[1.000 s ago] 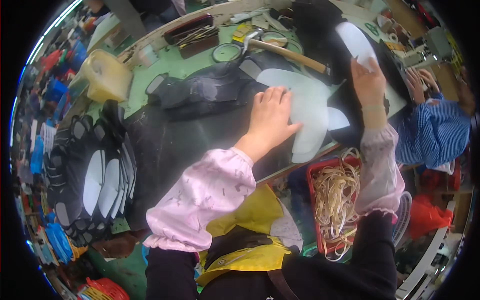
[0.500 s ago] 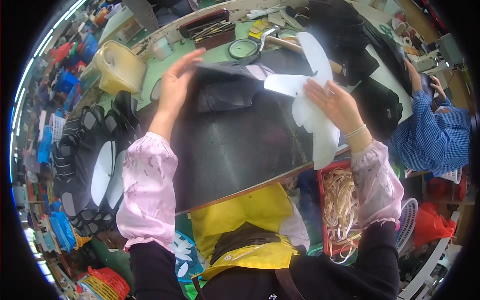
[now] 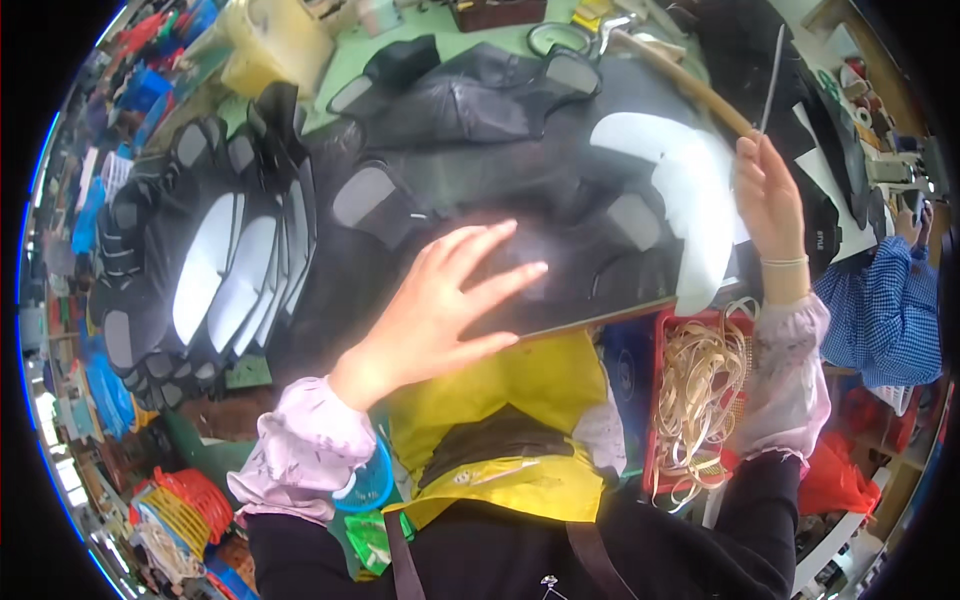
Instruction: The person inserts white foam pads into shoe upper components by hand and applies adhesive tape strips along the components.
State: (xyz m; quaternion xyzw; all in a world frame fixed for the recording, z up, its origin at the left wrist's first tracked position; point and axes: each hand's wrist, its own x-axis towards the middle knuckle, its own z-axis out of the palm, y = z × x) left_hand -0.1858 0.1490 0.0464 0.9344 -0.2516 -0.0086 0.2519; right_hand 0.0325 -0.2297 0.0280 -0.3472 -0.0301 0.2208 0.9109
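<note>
My R hand point(image 3: 770, 205) has a thin pale piece point(image 3: 773, 80) pinched betw. thumb & fingers, held up edge-on over the tabletop point(image 3: 430, 25), R side; grip's narrow on it. My L hand point(image 3: 435, 300) is wide, fingers spread, nothing in it, just over the near black piece point(image 3: 545, 225) by the near edge; can't tell if it's touching. That piece lies flat w/ a grey patch point(image 3: 365, 195) at its L end & another at R, & I see no white shape on it yet.

Just beside, nr the R end of the near edge, is the white stack point(image 3: 695, 195), several layers fanned out, so plenty left there. Behind, twd the far edge, the far black piece point(image 3: 470, 95) lies flat, no white on it that I can see.

At the L end, black pieces point(image 3: 155, 250) stand bunched tog., several w/ white shapes point(image 3: 205, 270) showing, so I'd judge those further along; exact no. unclear.

Farther out: a wooden handle point(image 3: 690, 85) past the white stack, a yellowish container point(image 3: 280, 45) at the far L corner, & below the near edge, R, a red basket point(image 3: 657, 420) of beige straps point(image 3: 700, 380).
</note>
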